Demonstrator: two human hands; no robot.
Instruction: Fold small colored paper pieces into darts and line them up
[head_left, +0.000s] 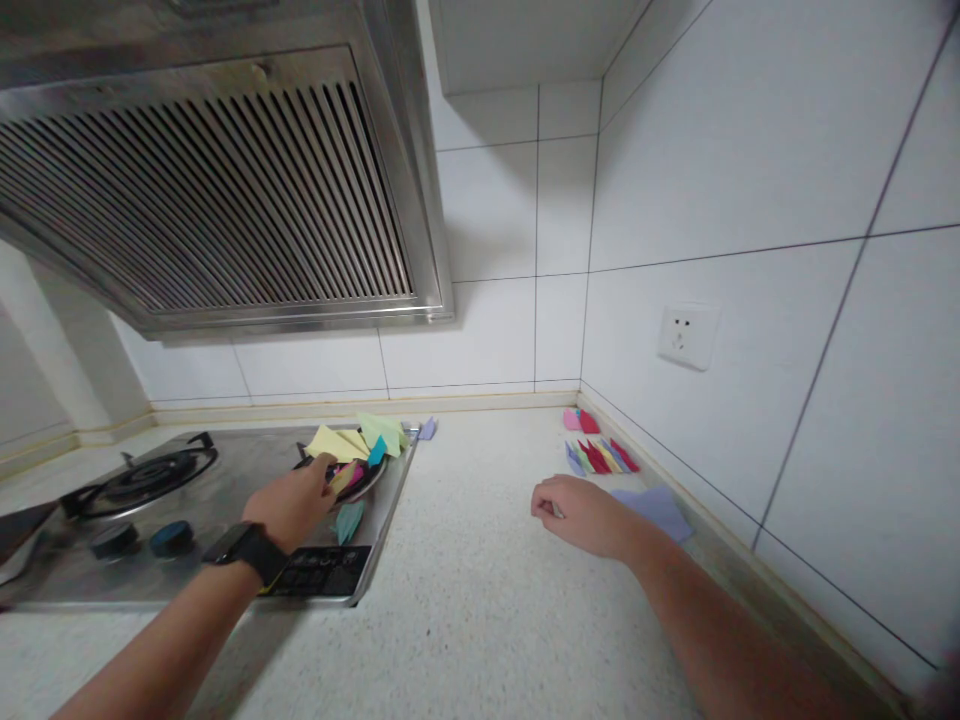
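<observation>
At the right burner of the cooktop, my left hand (292, 507), wearing a dark watch, has its fingertips closed on a small tan folded paper (343, 478). Around it lie a pale yellow paper (335, 442), a light green paper (384, 432) and a bright blue paper (377, 451), heaped over the burner. Just below them a teal folded paper (349, 521) rests on the steel. Over the counter, my right hand (577, 512) is curled into a loose fist, and nothing shows in it. A flat lavender sheet (656, 512) is partly behind that forearm.
Along the right wall sit a row of small colourful folded papers (600, 457) and a pink and red pair (581, 421). A small lavender folded paper (427, 429) lies beside the cooktop (247, 450). A range hood (225, 200) hangs low above the left side.
</observation>
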